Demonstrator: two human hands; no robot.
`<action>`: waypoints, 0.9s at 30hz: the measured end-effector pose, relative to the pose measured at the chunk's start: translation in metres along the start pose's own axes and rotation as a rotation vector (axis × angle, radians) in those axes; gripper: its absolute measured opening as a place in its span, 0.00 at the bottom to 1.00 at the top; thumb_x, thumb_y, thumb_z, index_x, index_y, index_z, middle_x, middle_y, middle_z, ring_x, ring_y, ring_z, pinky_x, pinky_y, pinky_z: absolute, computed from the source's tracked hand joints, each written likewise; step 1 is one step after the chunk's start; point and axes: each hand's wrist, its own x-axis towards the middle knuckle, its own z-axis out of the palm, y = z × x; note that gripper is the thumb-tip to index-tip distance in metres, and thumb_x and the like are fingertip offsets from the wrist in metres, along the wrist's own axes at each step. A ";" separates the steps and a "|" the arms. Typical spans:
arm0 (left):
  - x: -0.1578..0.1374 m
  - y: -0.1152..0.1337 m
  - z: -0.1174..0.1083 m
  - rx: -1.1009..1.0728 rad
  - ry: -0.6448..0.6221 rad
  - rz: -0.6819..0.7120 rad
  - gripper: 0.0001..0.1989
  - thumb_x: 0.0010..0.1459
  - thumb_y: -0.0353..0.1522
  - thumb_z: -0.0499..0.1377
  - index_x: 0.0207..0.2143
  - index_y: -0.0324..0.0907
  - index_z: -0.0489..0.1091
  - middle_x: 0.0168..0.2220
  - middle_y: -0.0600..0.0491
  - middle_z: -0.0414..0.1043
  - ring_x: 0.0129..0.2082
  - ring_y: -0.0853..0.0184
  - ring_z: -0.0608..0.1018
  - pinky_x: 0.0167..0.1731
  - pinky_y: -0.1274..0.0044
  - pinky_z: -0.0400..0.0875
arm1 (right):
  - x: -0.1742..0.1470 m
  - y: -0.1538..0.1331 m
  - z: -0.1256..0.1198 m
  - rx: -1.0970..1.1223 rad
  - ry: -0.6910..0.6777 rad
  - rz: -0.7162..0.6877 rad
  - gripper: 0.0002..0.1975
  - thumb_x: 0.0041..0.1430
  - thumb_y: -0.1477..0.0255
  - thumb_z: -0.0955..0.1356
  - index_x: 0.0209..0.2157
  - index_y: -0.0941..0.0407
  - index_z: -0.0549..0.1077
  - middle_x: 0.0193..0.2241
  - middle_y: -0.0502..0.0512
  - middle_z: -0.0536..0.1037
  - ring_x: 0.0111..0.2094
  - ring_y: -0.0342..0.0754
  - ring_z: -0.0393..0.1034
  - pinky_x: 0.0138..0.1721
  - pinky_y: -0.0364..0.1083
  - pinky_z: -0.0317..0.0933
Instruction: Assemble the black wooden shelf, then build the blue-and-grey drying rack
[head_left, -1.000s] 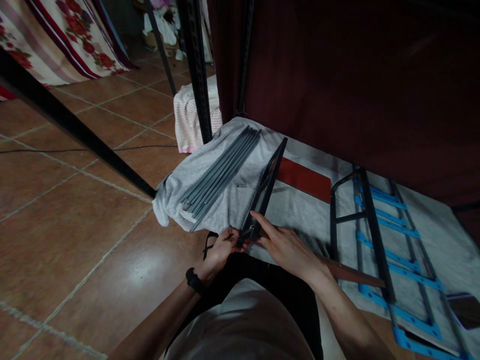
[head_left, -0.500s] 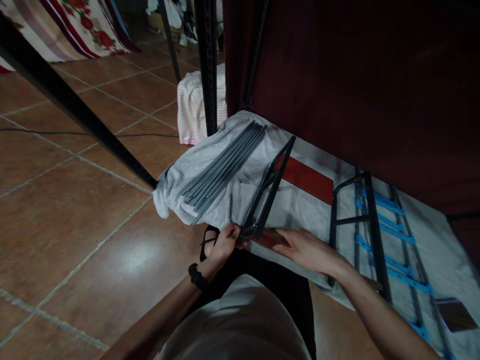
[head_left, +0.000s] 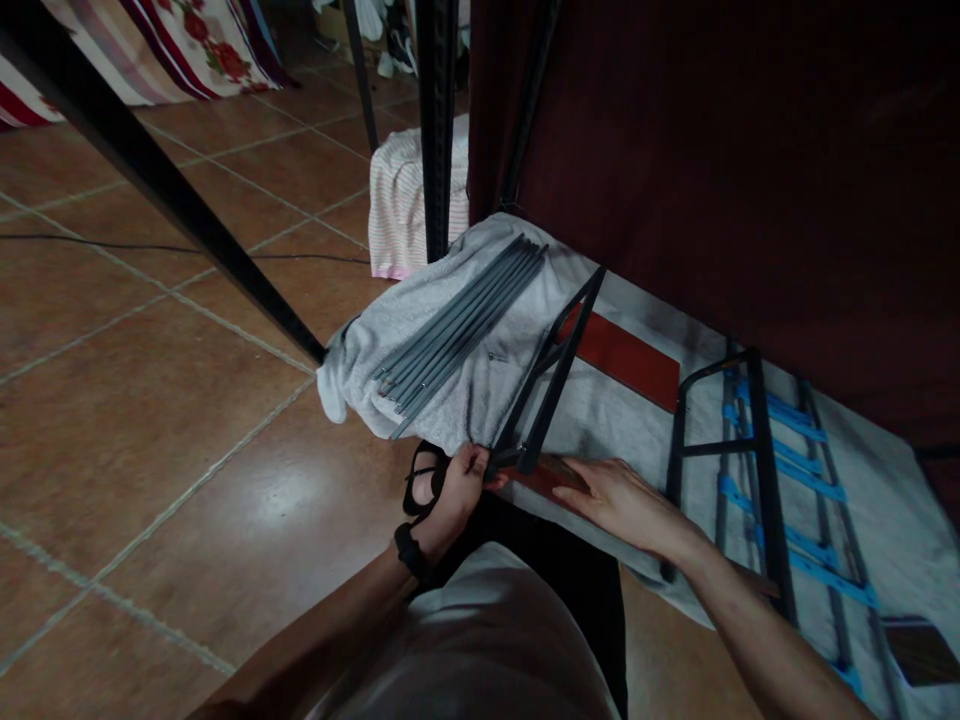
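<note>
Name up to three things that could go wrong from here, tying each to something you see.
The small screws lie loose on the gray cloth and could get lost. The gray rods lie with near ends by the cloth's edge; a knock might send some to the floor. The left hand holds the black metal frame at its near end; a slip could let it tip.

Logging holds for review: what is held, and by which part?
Left grip: the black frame, by its near end. Right grip: on the brown board; hold unclear.

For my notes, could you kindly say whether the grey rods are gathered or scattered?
Gathered: the grey rods lie side by side on the grey cloth.
</note>
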 end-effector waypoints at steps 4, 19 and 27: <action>0.000 0.005 0.005 -0.003 -0.011 -0.009 0.17 0.55 0.46 0.63 0.32 0.45 0.63 0.27 0.54 0.72 0.26 0.64 0.79 0.30 0.71 0.78 | -0.002 0.003 -0.001 0.024 0.002 0.009 0.13 0.69 0.65 0.62 0.45 0.54 0.76 0.38 0.54 0.83 0.39 0.51 0.78 0.39 0.45 0.62; 0.002 0.018 -0.009 0.395 0.078 0.228 0.10 0.57 0.33 0.59 0.23 0.42 0.69 0.23 0.54 0.67 0.26 0.68 0.68 0.29 0.76 0.62 | 0.002 0.006 0.002 0.030 -0.006 0.017 0.14 0.69 0.63 0.62 0.44 0.54 0.75 0.38 0.54 0.82 0.40 0.51 0.78 0.38 0.45 0.59; 0.016 0.016 -0.020 0.360 -0.042 0.224 0.07 0.53 0.32 0.59 0.26 0.39 0.74 0.23 0.54 0.69 0.25 0.69 0.68 0.28 0.77 0.63 | 0.004 0.001 0.003 0.017 -0.017 0.015 0.14 0.69 0.63 0.61 0.43 0.54 0.74 0.36 0.55 0.82 0.38 0.51 0.77 0.37 0.45 0.57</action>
